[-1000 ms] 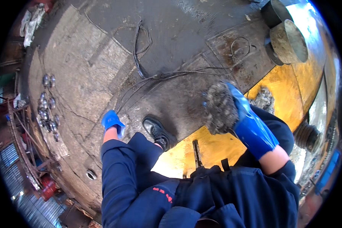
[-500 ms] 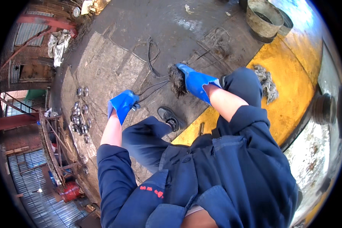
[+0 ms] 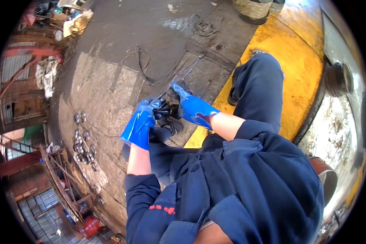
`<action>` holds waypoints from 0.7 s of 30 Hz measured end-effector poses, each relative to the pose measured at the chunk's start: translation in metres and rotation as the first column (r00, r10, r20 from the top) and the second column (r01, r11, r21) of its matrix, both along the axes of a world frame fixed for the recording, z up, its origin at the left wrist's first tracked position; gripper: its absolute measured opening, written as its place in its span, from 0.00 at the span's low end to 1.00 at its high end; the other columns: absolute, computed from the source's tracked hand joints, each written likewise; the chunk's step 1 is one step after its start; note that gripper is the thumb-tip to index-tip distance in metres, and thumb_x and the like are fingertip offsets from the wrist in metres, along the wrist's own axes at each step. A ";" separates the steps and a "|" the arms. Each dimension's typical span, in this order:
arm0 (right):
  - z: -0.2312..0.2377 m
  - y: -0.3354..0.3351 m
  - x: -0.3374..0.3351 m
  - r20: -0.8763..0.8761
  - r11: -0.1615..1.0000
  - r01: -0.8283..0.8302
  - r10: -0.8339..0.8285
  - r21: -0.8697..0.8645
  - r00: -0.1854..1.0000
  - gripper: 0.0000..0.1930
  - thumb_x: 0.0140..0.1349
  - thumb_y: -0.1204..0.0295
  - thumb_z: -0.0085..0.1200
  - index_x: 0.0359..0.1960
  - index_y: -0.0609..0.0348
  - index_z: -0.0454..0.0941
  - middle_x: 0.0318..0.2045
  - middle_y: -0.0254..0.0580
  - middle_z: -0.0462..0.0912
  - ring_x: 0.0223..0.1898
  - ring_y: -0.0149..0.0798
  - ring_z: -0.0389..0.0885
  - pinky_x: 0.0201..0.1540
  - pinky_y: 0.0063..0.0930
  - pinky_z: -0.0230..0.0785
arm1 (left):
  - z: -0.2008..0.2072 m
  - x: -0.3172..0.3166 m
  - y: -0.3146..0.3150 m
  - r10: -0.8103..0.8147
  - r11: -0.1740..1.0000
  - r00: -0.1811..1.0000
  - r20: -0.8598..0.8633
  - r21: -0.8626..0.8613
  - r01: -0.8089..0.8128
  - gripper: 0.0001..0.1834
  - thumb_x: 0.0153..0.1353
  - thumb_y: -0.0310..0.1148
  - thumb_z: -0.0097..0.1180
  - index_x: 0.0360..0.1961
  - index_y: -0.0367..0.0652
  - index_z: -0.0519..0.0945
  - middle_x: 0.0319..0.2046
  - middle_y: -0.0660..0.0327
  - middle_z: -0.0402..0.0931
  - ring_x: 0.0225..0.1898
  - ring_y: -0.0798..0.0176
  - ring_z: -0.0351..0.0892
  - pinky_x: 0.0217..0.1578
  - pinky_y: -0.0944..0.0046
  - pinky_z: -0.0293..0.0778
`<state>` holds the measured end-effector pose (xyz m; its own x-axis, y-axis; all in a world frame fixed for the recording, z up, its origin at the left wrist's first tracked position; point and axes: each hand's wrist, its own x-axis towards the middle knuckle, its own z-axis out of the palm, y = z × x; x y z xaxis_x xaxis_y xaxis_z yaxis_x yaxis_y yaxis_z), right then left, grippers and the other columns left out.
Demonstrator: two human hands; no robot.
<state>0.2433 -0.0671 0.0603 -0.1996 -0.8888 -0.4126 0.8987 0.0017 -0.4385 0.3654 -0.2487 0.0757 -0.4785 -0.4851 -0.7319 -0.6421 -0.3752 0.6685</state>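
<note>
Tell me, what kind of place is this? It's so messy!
It looks like a workshop or factory, though I can't be sure which. Shiny round metal pieces lie on a grimy floor, and a big round metal container stands near the top edge.

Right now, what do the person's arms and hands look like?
The left hand and right hand wear shiny blue gloves with wide, loose cuffs. The dark navy sleeves stop short of the gloves on both sides.
</note>
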 end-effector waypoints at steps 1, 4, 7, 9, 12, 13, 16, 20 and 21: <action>0.011 -0.005 0.003 0.226 0.999 0.034 -0.031 -0.007 0.974 0.23 0.75 0.72 0.39 0.69 0.64 0.64 0.65 0.42 0.72 0.64 0.34 0.71 0.66 0.27 0.63 | -0.022 0.009 -0.003 0.037 0.999 0.999 0.001 -0.031 -0.037 0.13 0.67 0.30 0.58 0.48 0.34 0.79 0.34 0.53 0.85 0.27 0.55 0.87 0.16 0.67 0.72; -0.124 -0.035 0.003 -0.307 0.959 0.234 -0.274 -0.161 0.911 0.21 0.75 0.64 0.44 0.63 0.62 0.72 0.57 0.45 0.79 0.58 0.35 0.76 0.64 0.32 0.65 | -0.040 -0.011 0.009 -0.156 0.988 0.986 -0.053 -0.020 0.155 0.12 0.67 0.31 0.59 0.48 0.37 0.80 0.32 0.57 0.84 0.19 0.67 0.78 0.15 0.70 0.67; -0.184 -0.053 -0.004 -0.422 0.948 0.301 -0.315 -0.100 0.850 0.19 0.74 0.64 0.45 0.60 0.60 0.75 0.49 0.42 0.84 0.49 0.35 0.81 0.57 0.31 0.71 | -0.072 -0.011 0.010 -0.274 0.961 0.952 -0.133 -0.067 0.267 0.13 0.68 0.31 0.57 0.50 0.36 0.80 0.32 0.59 0.83 0.20 0.69 0.76 0.18 0.71 0.68; -0.138 -0.057 -0.004 0.018 0.968 0.232 -0.234 0.094 0.972 0.16 0.73 0.66 0.46 0.55 0.59 0.78 0.43 0.38 0.83 0.42 0.36 0.82 0.50 0.31 0.75 | -0.075 0.004 0.011 -0.267 0.963 0.945 -0.188 -0.071 0.258 0.13 0.68 0.31 0.55 0.50 0.35 0.80 0.34 0.59 0.83 0.26 0.67 0.80 0.23 0.70 0.73; -0.114 -0.069 -0.020 -0.185 0.921 0.271 -0.225 0.280 0.957 0.11 0.68 0.67 0.54 0.46 0.58 0.83 0.36 0.39 0.85 0.37 0.33 0.82 0.43 0.29 0.74 | -0.080 -0.003 0.004 -0.212 0.973 0.928 -0.305 0.024 0.230 0.15 0.69 0.30 0.54 0.53 0.33 0.78 0.37 0.56 0.83 0.33 0.65 0.83 0.30 0.67 0.78; -0.123 -0.074 -0.024 -0.148 0.905 0.305 -0.272 0.297 0.951 0.10 0.67 0.66 0.56 0.44 0.57 0.83 0.34 0.38 0.85 0.34 0.33 0.82 0.40 0.28 0.74 | -0.079 -0.003 0.002 -0.210 0.968 0.922 -0.324 0.064 0.243 0.17 0.70 0.30 0.52 0.56 0.31 0.76 0.41 0.54 0.83 0.38 0.63 0.84 0.37 0.64 0.81; -0.142 -0.093 -0.048 -0.121 0.828 0.417 -0.402 0.375 0.908 0.08 0.64 0.65 0.60 0.39 0.54 0.83 0.30 0.35 0.84 0.29 0.33 0.82 0.33 0.27 0.74 | -0.083 -0.001 0.001 -0.217 0.971 0.923 -0.319 0.029 0.238 0.18 0.70 0.30 0.51 0.57 0.31 0.75 0.42 0.52 0.83 0.40 0.63 0.84 0.39 0.63 0.82; -0.149 -0.110 -0.084 -0.173 0.783 0.430 -0.396 0.449 0.902 0.08 0.65 0.62 0.60 0.36 0.51 0.83 0.28 0.35 0.83 0.26 0.33 0.80 0.27 0.26 0.72 | -0.085 0.010 -0.005 -0.269 0.959 0.912 -0.309 0.001 0.283 0.21 0.71 0.34 0.54 0.60 0.32 0.74 0.45 0.54 0.82 0.45 0.61 0.84 0.38 0.63 0.81; -0.156 -0.111 -0.096 -0.151 0.790 0.408 -0.384 0.457 0.911 0.08 0.65 0.62 0.60 0.35 0.51 0.83 0.28 0.35 0.83 0.25 0.32 0.80 0.27 0.26 0.72 | -0.077 0.006 -0.008 -0.373 0.926 0.894 -0.248 -0.047 0.374 0.21 0.71 0.33 0.53 0.60 0.31 0.73 0.43 0.53 0.84 0.42 0.61 0.85 0.38 0.64 0.82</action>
<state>0.1471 -0.1784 -0.0952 -0.5215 -0.4281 -0.7381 0.8443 -0.1339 -0.5189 0.3711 -0.2570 -0.0012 -0.7901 -0.2338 -0.5666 -0.5489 -0.1417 0.8238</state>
